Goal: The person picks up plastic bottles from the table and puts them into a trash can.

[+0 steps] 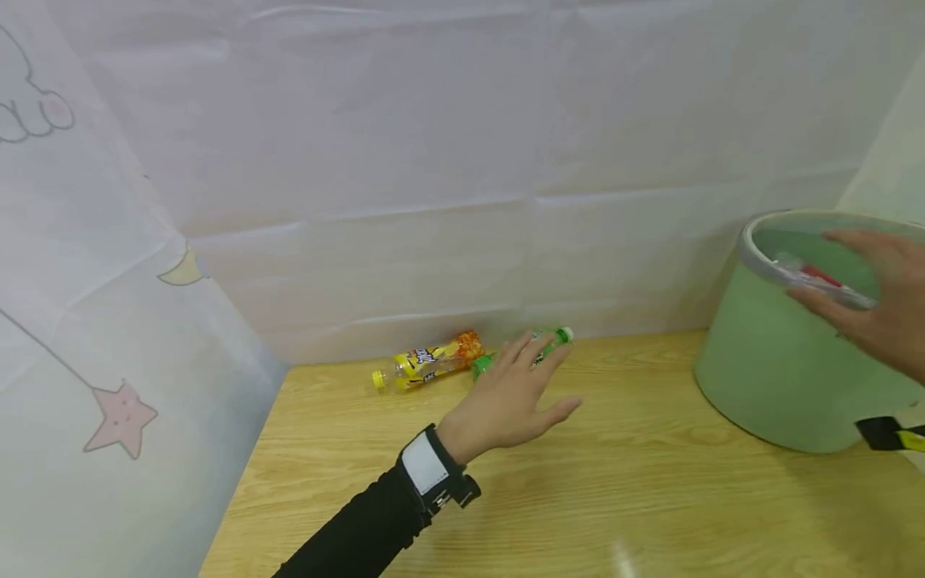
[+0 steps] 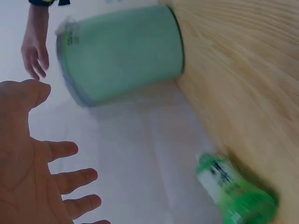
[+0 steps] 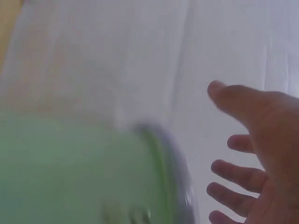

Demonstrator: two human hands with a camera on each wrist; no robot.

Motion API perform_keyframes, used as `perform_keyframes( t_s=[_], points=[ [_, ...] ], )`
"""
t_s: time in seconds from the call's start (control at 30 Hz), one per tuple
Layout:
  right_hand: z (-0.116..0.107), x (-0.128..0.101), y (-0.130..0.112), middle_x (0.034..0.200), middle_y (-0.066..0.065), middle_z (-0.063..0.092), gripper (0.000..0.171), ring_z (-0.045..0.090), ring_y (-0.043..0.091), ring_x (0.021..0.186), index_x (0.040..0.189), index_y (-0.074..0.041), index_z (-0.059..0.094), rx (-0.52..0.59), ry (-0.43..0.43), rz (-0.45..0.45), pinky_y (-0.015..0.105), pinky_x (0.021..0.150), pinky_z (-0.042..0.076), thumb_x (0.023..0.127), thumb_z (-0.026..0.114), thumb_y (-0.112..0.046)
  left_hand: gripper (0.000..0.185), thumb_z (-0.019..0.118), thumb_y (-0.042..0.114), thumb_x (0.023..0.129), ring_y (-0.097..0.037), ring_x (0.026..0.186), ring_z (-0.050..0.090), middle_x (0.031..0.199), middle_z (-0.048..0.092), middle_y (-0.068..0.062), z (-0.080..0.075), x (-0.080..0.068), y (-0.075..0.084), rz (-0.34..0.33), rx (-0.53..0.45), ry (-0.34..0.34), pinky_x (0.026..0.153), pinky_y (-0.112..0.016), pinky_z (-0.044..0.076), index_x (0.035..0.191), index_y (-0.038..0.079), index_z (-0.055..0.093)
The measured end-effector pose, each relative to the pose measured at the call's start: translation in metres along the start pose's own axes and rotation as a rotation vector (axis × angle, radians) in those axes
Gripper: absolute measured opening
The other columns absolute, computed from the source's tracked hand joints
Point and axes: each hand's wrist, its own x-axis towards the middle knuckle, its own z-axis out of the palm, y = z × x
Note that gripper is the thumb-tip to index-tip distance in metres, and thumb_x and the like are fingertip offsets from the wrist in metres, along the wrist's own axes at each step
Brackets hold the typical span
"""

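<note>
Reaching left hand (image 1: 506, 397), fingers spread, over green bottle (image 1: 538, 348); right hand (image 1: 878, 293) relaxed above green bin (image 1: 766, 377).

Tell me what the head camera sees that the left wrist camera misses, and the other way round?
Only the head view shows the orange bottle lying by the curtain, the black sleeve and a bottle inside the bin. Only the left wrist view shows the left hand's palm, fingers spread. Both show the green bottle, the green bin, the wooden table and the right hand at the bin's rim.
</note>
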Motion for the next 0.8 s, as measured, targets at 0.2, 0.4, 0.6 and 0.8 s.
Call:
perform_keyframes(
  t_s=[0.2, 0.4, 0.6, 0.8],
  points=[
    [0.05, -0.015, -0.084, 0.136, 0.031, 0.053, 0.09, 0.051, 0.055, 0.116, 0.142, 0.004, 0.055, 0.211, -0.072, -0.295, 0.064, 0.099, 0.039, 0.095, 0.046, -0.073, 0.07, 0.041, 0.06, 0.105, -0.035, 0.15, 0.018, 0.163, 0.026, -0.009, 0.01, -0.047, -0.043, -0.127, -0.023, 0.013, 0.118, -0.054, 0.018, 0.161, 0.018, 0.031],
    [0.109, -0.053, -0.14, 0.144, 0.024, 0.05, 0.074, 0.054, 0.047, 0.121, 0.149, -0.004, 0.051, 0.332, -0.214, -0.377, 0.067, 0.089, 0.044, 0.095, 0.067, -0.053, 0.067, 0.046, 0.054, 0.105, -0.037, 0.149, 0.021, 0.16, 0.031, -0.014, 0.019, -0.084, -0.062, -0.182, -0.035, 0.057, 0.118, -0.054, 0.017, 0.158, 0.013, 0.036],
    [0.142, -0.095, -0.168, 0.152, 0.024, 0.042, 0.076, 0.047, 0.049, 0.13, 0.152, -0.006, 0.047, 0.329, -0.391, -0.338, 0.068, 0.094, 0.042, 0.093, 0.074, -0.046, 0.067, 0.049, 0.051, 0.105, -0.046, 0.145, 0.025, 0.158, 0.034, -0.018, 0.042, -0.118, -0.064, -0.24, -0.08, 0.059, 0.113, -0.063, 0.024, 0.157, 0.011, 0.038],
    [0.152, -0.115, -0.178, 0.156, 0.02, 0.038, 0.077, 0.043, 0.05, 0.133, 0.154, -0.011, 0.045, 0.314, -0.488, -0.293, 0.069, 0.097, 0.039, 0.093, 0.072, -0.049, 0.067, 0.052, 0.049, 0.105, -0.048, 0.144, 0.027, 0.158, 0.035, -0.019, 0.058, -0.139, -0.07, -0.285, -0.088, 0.054, 0.111, -0.066, 0.023, 0.157, 0.01, 0.038]
  ],
)
